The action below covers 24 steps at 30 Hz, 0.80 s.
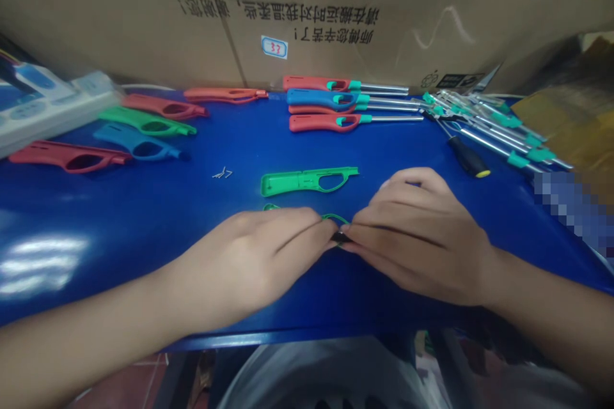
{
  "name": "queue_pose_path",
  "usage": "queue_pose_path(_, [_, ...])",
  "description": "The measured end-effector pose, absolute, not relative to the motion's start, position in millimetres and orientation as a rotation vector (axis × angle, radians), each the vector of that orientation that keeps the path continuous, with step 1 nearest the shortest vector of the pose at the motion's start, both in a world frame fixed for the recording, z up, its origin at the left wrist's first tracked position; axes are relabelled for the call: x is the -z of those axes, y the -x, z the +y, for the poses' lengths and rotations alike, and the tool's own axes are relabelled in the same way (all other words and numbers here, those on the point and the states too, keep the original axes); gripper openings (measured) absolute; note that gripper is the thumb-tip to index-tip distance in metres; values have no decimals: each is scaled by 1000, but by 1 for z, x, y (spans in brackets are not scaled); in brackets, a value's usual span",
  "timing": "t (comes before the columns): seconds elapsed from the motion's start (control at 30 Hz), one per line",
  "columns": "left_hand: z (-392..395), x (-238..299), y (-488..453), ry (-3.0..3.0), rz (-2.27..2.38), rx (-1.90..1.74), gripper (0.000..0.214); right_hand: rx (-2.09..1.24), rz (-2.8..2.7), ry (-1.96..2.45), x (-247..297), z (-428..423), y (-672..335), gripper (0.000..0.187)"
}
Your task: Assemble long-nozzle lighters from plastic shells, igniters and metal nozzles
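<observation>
At a glossy blue tabletop [206,199], our left hand [261,252] and right hand [422,239] pinch a small black part [341,237] near a partly hidden, looped green plastic shell [336,217]. We are apparently adjusting the part; the next move calls for steady, aligned fingertips.

Both forearms [139,307] are bare, right down to the fingers [400,214].

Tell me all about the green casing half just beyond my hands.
The green casing half looks like moulded plastic: wide, hollow handle at left, looped opening, narrow tip at right. It lies crosswise on the blue table, hollow side up. The left hand and right hand appear clear of it.
</observation>
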State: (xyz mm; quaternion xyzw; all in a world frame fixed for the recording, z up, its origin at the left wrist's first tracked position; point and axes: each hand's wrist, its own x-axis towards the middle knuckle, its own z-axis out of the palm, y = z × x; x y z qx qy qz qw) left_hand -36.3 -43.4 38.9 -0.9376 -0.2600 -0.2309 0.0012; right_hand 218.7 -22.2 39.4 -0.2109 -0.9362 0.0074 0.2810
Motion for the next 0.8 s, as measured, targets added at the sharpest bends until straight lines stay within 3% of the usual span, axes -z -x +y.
queue_pose_path(0.23, [-40, -41, 33, 3132, -1019, 780, 15, -40, -2533, 645, -40, -22, -219, 17])
queue_pose_path(0.4, [-33, -46, 32, 3279, -1189, 841, 17, -75, -2481, 634, -40, -20, -217, 7])
queue_pose_path(0.57, [-24, -46, 41, 3139, -1141, 529, 55, -425, -2351, 771, -45, -15, -220, 9])
queue_pose_path(0.67, [-18, -45, 46, 3078, -1101, 297, 46, -616, -2341, 867, -45, -13, -222, 8])
queue_pose_path(0.8, [-15, -42, 50, 3211, -1116, 285, 27, -819, -2315, 932, -39, -16, -220, 10])
